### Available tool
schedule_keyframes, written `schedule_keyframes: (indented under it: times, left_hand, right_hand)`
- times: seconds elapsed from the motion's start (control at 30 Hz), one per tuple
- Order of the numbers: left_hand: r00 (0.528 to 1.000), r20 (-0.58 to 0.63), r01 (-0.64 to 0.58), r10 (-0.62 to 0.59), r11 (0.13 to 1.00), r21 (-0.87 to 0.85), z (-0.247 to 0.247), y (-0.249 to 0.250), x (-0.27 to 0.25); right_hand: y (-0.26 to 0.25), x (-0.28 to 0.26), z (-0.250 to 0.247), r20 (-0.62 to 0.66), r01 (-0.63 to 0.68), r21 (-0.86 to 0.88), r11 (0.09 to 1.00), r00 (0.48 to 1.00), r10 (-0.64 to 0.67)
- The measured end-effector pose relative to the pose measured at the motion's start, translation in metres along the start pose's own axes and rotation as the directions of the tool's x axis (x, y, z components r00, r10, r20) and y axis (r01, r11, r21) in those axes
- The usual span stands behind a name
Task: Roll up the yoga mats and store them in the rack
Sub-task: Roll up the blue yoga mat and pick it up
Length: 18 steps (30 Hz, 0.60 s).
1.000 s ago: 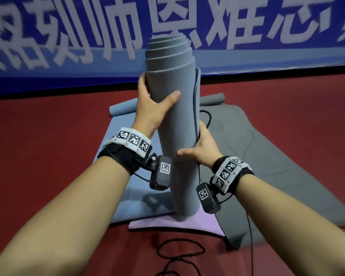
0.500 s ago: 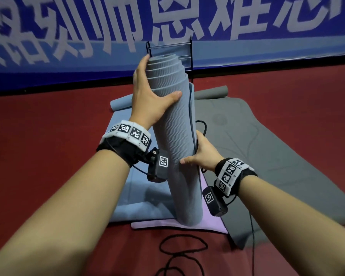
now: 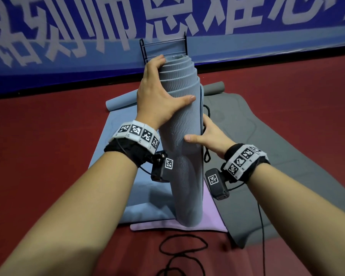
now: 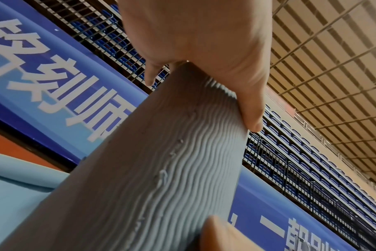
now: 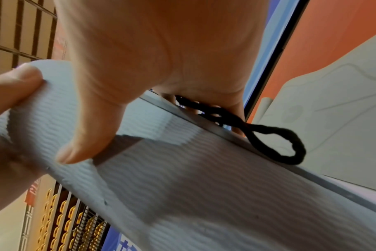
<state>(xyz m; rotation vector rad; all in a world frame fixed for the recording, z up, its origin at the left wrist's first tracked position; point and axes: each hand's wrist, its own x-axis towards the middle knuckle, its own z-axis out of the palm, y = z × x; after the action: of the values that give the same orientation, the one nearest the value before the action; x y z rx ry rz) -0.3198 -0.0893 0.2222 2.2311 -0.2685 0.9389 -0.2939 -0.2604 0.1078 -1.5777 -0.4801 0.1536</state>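
Note:
A rolled grey-blue yoga mat (image 3: 182, 152) stands on end on a lilac mat (image 3: 209, 218), tilted a little to the left. My left hand (image 3: 159, 96) grips the roll near its top, thumb across the front. My right hand (image 3: 209, 134) holds the roll at mid height from the right, with a black cord loop (image 3: 207, 154) against its fingers. The left wrist view shows the ribbed mat (image 4: 161, 169) under my left hand (image 4: 204, 51). The right wrist view shows the mat (image 5: 182, 169), my right hand (image 5: 140, 68) and the black cord loop (image 5: 275, 144). A black wire rack (image 3: 163, 47) stands behind the roll.
A light blue mat (image 3: 116, 156) lies flat on the left, its far end partly rolled. A dark grey mat (image 3: 277, 156) lies on the right. A black cord (image 3: 182, 248) loops on the red floor in front. A blue banner (image 3: 68, 36) runs along the back.
My left hand has slid up to the top of the roll. The roll has sunk lower in view, so the wire rack behind it now shows.

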Motion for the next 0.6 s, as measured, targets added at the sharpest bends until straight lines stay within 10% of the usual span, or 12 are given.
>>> schedule_keyframes:
  times: [0.6]
  left_hand:
    - [0.995,0.078,-0.057,0.054,0.998,0.026,0.006,0.001,-0.008]
  right_hand:
    - [-0.005,-0.008,-0.003,-0.006,-0.012,0.043,0.999,1.0,0.012]
